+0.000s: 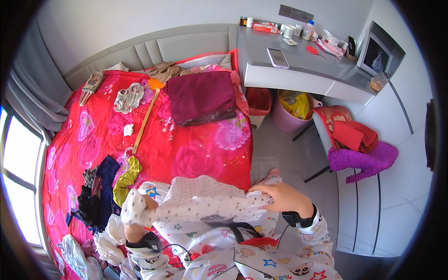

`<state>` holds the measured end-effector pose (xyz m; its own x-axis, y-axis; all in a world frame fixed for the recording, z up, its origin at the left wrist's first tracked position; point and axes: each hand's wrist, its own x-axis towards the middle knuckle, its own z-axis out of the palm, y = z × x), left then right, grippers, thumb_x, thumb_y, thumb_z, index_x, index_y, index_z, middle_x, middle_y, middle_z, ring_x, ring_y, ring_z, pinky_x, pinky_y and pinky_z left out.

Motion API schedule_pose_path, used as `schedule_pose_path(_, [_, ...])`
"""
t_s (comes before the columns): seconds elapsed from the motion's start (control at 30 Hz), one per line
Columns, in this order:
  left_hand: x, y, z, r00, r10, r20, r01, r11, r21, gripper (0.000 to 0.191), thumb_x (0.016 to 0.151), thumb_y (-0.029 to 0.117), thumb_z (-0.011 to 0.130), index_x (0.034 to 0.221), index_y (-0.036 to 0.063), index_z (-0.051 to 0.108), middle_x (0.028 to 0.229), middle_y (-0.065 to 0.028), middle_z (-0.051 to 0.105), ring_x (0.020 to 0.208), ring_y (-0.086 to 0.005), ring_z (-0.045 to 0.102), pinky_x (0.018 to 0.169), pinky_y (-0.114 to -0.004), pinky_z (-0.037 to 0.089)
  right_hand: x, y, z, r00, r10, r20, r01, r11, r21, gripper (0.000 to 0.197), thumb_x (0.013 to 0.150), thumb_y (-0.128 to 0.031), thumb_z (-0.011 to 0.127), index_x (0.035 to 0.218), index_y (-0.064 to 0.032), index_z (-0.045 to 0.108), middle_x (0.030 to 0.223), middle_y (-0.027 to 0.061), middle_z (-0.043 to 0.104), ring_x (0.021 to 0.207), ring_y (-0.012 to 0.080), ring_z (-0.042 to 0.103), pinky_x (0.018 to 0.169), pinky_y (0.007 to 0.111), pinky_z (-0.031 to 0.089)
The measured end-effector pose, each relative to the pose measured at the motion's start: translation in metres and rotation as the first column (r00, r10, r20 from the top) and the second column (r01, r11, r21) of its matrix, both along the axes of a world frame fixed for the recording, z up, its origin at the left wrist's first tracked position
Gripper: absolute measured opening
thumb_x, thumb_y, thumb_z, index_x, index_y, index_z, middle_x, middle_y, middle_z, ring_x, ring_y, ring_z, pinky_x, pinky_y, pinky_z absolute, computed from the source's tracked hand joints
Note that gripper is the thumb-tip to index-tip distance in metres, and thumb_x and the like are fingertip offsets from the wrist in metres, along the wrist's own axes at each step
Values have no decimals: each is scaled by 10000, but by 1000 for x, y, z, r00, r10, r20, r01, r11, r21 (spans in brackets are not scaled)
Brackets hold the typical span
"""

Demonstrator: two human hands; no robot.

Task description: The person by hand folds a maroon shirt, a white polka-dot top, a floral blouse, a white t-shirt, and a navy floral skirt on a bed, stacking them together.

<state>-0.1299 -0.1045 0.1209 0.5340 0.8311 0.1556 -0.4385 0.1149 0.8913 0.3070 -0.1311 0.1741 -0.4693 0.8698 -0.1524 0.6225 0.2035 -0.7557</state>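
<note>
A white polka-dot cloth (206,199), thin and partly see-through, stretches across my lap between both hands. My right hand (285,197) pinches its right end between thumb and fingers. At the other end, the cloth is bunched over my left hand (151,203) and hides most of its fingers. Just beyond the left hand, a yellow-green garment (127,180) lies twisted on the red floral bedspread (199,154). Dark blue clothing (105,178) and a black garment (88,206) are heaped beside it. White crumpled clothes (110,241) lie near my left forearm.
A folded maroon blanket (201,94) and a wooden back scratcher (147,119) with an orange hand-shaped end lie on the bed. To the right stand a pink bin (290,120), a grey desk (252,45) with a phone (278,57), and a chair holding purple fabric (364,159).
</note>
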Motion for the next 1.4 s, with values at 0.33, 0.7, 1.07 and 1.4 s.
schedule_pose_path(0.33, [53, 29, 48, 387, 810, -440, -712, 566, 415, 230, 844, 145, 535, 1029, 8, 526, 894, -30, 568, 799, -106, 531, 693, -245, 436, 18, 41, -22, 845, -432, 314, 226, 822, 522, 203, 608, 7, 559, 799, -61, 547, 874, 88, 535, 798, 272, 540, 669, 371, 443])
schedule_pose_path(0.7, [4, 8, 26, 728, 516, -451, -401, 854, 331, 176, 777, 144, 575, 892, 12, 559, 829, -52, 550, 790, -175, 535, 726, -276, 424, 22, -7, -48, 819, -477, -320, 540, 829, 146, 192, 651, 90, 450, 776, -55, 434, 853, 133, 547, 911, 272, 513, 796, 308, 383])
schedule_pose_path(1.07, [70, -25, 17, 65, 551, -832, 28, 832, 554, 145, 674, 33, 603, 796, 30, 524, 797, -123, 545, 813, -309, 519, 759, -375, 387, 11, -50, -143, 984, -154, 89, 170, 961, -216, 260, 699, -31, 545, 959, -41, 528, 967, 109, 544, 842, 286, 556, 711, 338, 451])
schedule_pose_path(1.4, [126, -3, -63, 92, 540, -836, 347, 770, 535, 146, 686, 106, 617, 813, 47, 577, 930, -97, 541, 890, -287, 499, 802, -365, 388, 2, -44, -175, 970, -40, 239, 44, 999, -12, 275, 695, -173, 596, 954, -85, 563, 879, 113, 517, 793, 312, 538, 682, 387, 431])
